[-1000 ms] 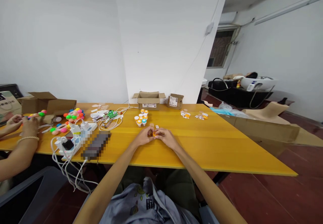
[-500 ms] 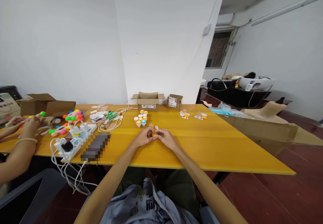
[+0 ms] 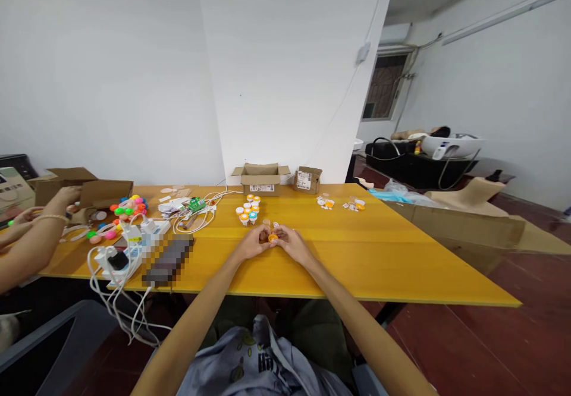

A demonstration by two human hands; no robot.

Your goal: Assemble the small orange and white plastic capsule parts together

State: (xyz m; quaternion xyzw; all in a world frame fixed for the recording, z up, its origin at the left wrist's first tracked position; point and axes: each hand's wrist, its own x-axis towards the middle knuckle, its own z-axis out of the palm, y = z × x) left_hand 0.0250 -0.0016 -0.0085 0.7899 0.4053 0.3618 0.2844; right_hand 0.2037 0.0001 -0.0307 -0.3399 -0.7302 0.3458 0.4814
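Note:
Between my hands, just above the table near its middle, is a small round orange plastic piece (image 3: 273,238). My left hand (image 3: 255,242) grips its left side with thumb and fingers. From the right, my right hand (image 3: 289,244) pinches the same piece. Its exact kind is too small to make out. Right behind my fingertips lie a white cut-out piece (image 3: 276,225) and a pale disc (image 3: 266,222). Farther back on the left stands a cluster of small white-topped plastic pieces (image 3: 248,208), mostly orange with one teal.
Small orange and white parts (image 3: 328,203) lie at the back right. Two cardboard boxes (image 3: 261,179) stand against the wall. A power strip (image 3: 149,235) with cables and a blurred-out dark object (image 3: 168,259) are on my left. A co-worker's arm (image 3: 44,235) reaches near colourful balls (image 3: 129,207).
My hands stay in nearly the same place, and the orange piece shows a bit more between them. On the left, the co-worker's hand has moved toward the open cardboard box.

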